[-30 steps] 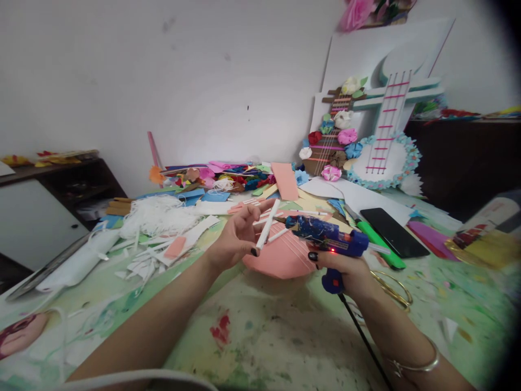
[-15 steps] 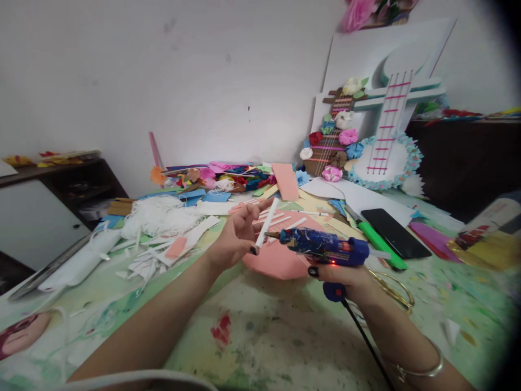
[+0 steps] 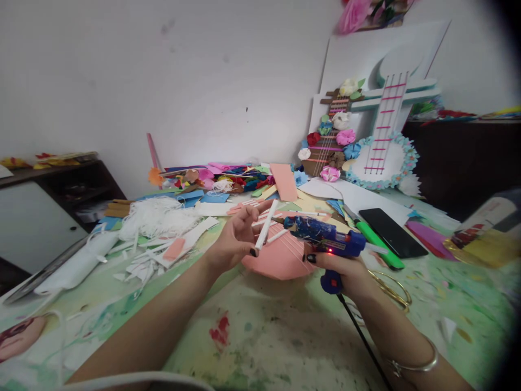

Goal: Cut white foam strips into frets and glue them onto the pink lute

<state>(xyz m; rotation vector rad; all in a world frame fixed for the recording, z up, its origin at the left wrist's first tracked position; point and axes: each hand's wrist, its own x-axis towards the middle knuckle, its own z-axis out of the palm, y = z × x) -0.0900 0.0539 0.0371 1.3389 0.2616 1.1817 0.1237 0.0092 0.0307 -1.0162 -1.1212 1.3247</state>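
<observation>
Between the thumb and fingers of my left hand (image 3: pixel 234 239) is a narrow white strip (image 3: pixel 267 225), held tilted above the table. My right hand (image 3: pixel 340 271) is closed around the handle of a blue glue gun (image 3: pixel 323 234), whose small red light glows. The gun's nozzle points left and sits close to the strip's middle; I cannot tell if they touch. Below both hands lies a rounded salmon-pink piece (image 3: pixel 280 260) with thin strings across it and white strips near its far side, partly hidden by my left hand and the gun.
Right of the gun lie a green cutter (image 3: pixel 380 244), a black phone (image 3: pixel 393 232) and gold-handled scissors (image 3: pixel 391 290). White string (image 3: pixel 157 217) and paper scraps (image 3: pixel 148 266) cover the left side. Two decorated paper guitars (image 3: pixel 382 136) lean at the back right.
The glue gun's nozzle has moved up along the white strip, from near its lower part toward its middle. My left hand holds the strip almost still.
</observation>
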